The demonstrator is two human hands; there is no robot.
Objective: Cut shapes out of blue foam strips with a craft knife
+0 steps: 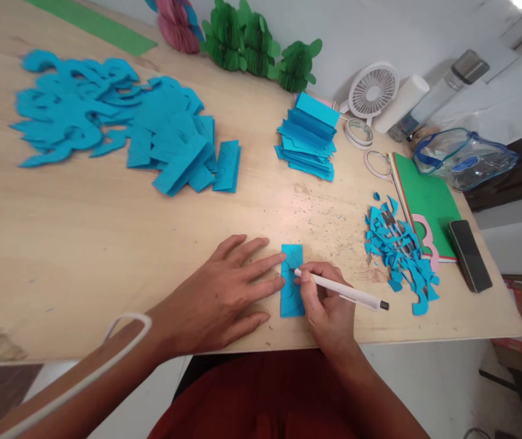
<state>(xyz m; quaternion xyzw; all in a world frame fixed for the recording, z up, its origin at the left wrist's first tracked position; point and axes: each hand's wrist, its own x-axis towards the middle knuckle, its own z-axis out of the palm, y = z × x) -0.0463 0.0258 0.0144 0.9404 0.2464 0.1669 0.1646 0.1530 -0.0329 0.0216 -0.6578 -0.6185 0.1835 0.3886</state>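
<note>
Left fingers [264,266] spread, two tips on blue paper rectangle [292,303], lower centre; right fingers [310,297] clamped on white pen [350,292].

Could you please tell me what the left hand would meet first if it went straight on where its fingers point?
The left hand would first meet the blue rectangular paper piece, whose left edge two fingertips seem to touch; beyond, probably the slim white pen in the right hand.

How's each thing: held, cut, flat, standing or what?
Blue slip: flat, drawn on
White pen: held
Left hand: open, touching the slip
Right hand: closed around the pen
Blue scraps: cut, heaped
Blue cut-outs: piled
Tape rolls: lying flat
Fan: standing; can't tell if on
Bottle: upright, capped
Phone: lying flat
</note>
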